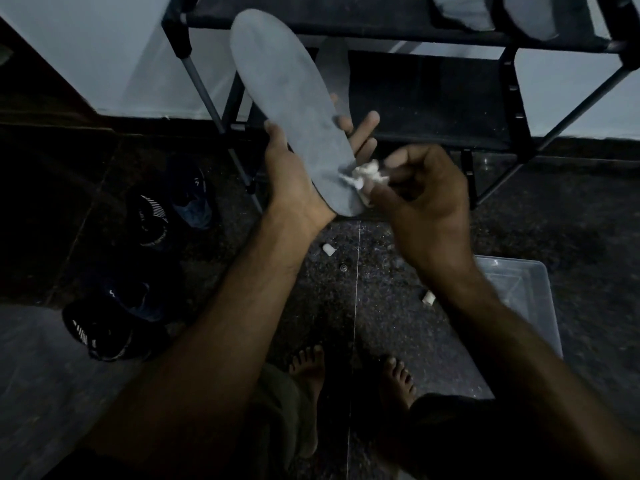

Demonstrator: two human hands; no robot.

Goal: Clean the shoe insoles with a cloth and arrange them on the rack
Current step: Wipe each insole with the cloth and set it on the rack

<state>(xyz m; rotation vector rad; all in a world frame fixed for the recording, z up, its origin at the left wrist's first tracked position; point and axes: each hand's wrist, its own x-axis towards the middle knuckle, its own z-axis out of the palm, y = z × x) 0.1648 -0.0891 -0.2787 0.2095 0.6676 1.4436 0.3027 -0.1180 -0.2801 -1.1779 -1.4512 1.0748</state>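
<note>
My left hand grips the grey insole upright before the rack; right hand pinches the crumpled cloth at its heel. Wiping step, I judge; next, stroke toward the toe.

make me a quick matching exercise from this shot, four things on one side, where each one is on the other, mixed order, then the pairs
Things:
1. insole
2. cloth
3. clear plastic bin
4. dark sneakers

Places:
A. on the floor at the left of the view
B. bunched in the right hand
C. held in the left hand
D. on the floor at the right, beside the right forearm

Pairs: 1-C, 2-B, 3-D, 4-A
</note>
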